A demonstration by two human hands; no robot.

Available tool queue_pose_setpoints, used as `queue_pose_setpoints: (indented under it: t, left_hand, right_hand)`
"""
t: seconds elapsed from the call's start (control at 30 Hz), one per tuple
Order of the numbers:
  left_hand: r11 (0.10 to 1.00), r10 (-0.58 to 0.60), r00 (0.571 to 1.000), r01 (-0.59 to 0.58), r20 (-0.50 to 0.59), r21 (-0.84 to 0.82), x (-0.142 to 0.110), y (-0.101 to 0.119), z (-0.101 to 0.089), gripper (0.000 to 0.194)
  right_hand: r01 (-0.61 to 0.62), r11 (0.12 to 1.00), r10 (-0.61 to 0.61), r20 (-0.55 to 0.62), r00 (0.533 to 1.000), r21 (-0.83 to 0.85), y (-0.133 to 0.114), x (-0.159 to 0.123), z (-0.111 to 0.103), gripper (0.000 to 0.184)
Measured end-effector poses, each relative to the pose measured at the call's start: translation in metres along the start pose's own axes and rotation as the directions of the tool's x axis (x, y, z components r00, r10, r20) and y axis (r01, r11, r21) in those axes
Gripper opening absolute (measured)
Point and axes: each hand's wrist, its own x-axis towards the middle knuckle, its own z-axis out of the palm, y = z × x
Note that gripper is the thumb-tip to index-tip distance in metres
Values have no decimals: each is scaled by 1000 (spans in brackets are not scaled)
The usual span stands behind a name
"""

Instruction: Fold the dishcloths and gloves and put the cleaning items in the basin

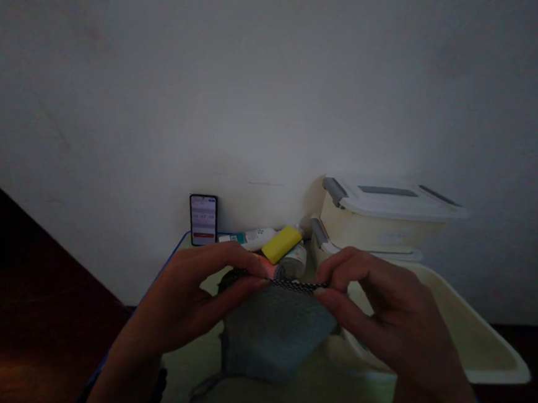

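Between thumb and fingers, my left hand [187, 294] pinches the upper edge of a grey cloth piece [277, 332]. My right hand [381, 310] pinches the same edge a short way to the right. A black-and-white patterned band [295, 285] runs along this edge and is stretched straight between my fingertips. The cloth hangs below the band, above the pale tabletop [177, 384], with a dark strip or cord trailing at its lower left. What kind of item it is cannot be made out.
A lit phone [203, 218] stands upright against the wall. Beside it lie a white bottle [257, 238], a yellow block [282, 244] and a white cylindrical container [294, 265]. Lidded storage boxes [373, 228] are stacked behind a cream basin [473, 332] at the right.
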Motion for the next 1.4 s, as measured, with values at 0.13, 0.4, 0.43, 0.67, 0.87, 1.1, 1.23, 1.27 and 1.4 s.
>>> queue_pose_setpoints:
  t: [0.13,0.4,0.43,0.67,0.87,1.1,1.23,1.27,1.4]
  left_hand:
    - [1000,-2,1000,2,-1,-19,1,1,-2,16]
    - [999,6,997,-3,79,-40,0,2,-8,23]
    - [999,5,995,-1,103,-36,0,3,-7,24]
    - [999,24,993,-27,114,25,1,5,-6,9]
    - [1000,3,995,-6,95,30,0,2,-13,9]
    - [999,-47,980,44,192,21,0,3,-7,14]
    - [1000,-22,982,20,187,13,1,5,0,15]
    - [1000,-21,982,18,186,14,1,6,1,14]
    - [999,-8,989,2,145,43,-1,8,2,11]
  right_hand:
    - [-13,1000,13,-37,999,15,3,-1,3,15]
    - [-25,1000,25,-121,992,4,4,-3,6,18]
    - [-23,1000,21,-117,993,-16,3,-3,8,18]
    - [-63,997,60,-51,997,-51,1,1,14,30]
    - [-156,980,159,13,987,-121,3,4,12,19]
    - [-97,984,106,54,993,-150,-2,4,17,10]
    - [-83,984,101,116,988,-156,-2,4,26,12]
    - [-80,985,100,124,987,-153,-2,4,27,12]
    - [-89,983,109,125,986,-159,-3,5,31,10]
